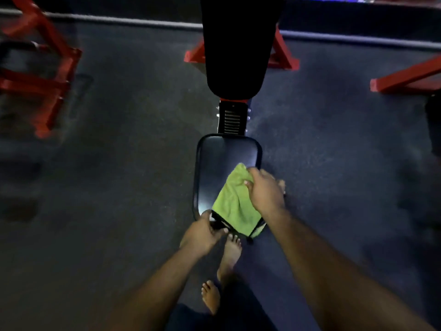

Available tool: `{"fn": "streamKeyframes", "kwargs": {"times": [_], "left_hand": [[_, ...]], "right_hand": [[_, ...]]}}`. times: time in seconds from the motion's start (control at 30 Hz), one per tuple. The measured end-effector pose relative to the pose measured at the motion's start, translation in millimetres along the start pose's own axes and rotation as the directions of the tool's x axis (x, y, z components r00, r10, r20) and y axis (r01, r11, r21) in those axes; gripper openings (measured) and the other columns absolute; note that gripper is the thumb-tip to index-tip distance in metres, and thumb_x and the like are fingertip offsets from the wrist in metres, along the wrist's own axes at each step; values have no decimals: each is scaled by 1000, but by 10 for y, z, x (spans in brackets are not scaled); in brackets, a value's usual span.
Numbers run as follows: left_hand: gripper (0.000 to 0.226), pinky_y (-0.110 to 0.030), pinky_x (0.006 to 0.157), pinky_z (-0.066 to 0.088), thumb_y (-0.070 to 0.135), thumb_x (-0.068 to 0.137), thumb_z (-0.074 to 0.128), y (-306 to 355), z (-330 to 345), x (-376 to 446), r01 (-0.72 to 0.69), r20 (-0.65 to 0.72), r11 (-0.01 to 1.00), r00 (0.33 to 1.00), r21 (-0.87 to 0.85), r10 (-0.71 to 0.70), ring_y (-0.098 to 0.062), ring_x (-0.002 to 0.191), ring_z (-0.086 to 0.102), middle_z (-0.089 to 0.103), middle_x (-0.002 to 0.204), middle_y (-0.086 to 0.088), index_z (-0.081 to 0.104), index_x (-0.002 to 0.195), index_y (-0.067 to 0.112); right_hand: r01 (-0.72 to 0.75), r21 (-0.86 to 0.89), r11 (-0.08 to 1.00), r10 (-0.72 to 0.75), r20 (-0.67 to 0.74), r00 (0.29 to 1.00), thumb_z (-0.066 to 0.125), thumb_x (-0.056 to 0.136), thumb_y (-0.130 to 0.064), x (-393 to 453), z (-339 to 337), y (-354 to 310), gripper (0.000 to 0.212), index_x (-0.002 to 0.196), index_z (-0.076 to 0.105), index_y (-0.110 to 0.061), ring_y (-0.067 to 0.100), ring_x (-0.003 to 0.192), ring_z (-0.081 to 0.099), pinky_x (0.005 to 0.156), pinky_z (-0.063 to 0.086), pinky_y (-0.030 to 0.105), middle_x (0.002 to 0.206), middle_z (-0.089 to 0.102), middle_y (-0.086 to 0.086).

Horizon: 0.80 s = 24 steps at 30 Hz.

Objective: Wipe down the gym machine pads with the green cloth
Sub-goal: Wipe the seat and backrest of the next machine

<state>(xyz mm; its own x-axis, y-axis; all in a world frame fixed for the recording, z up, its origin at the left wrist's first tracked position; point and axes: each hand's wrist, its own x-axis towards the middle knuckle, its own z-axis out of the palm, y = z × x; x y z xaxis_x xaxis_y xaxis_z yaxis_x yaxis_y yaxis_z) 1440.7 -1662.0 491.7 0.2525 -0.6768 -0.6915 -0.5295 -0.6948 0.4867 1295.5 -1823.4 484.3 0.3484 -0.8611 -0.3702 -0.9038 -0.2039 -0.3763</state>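
Note:
A green cloth (pixel 232 201) lies spread over the near right part of the black seat pad (pixel 214 168) of a gym bench. My right hand (pixel 265 189) holds the cloth's far right edge, fingers curled on it at the pad's right side. My left hand (pixel 202 231) grips the pad's near left corner, thumb on top. Farther off, the long black back pad (pixel 238 44) rises out of the top of the view. A ridged black bracket (pixel 232 119) joins the two pads.
Dark blue carpet surrounds the bench. Red machine frames stand at the far left (pixel 40 75), behind the back pad (pixel 282 56) and at the far right (pixel 405 77). My bare feet (pixel 229 254) stand just below the seat pad's near end.

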Motion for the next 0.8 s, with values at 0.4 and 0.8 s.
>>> {"fn": "streamKeyframes", "kwargs": {"times": [0.4,0.8], "left_hand": [[70,-60,124,8,49,99,28,-455,109,1911,-295,-185,809,880,508,437,-22,158,2,9,171,-4,22,162,17],[84,-60,125,4,47,94,39,-528,152,2013,-308,-159,742,860,595,484,-24,158,-5,1,172,-7,10,162,9]], "right_hand": [[-243,-45,969,244,18,970,29,93,-80,180,1433,65,77,159,1,-51,37,156,-12,96,47,68,171,-16,-3],[-231,-66,971,225,-89,970,29,96,-62,463,1357,45,64,157,10,-54,38,154,10,94,48,67,172,-4,-8]]}}
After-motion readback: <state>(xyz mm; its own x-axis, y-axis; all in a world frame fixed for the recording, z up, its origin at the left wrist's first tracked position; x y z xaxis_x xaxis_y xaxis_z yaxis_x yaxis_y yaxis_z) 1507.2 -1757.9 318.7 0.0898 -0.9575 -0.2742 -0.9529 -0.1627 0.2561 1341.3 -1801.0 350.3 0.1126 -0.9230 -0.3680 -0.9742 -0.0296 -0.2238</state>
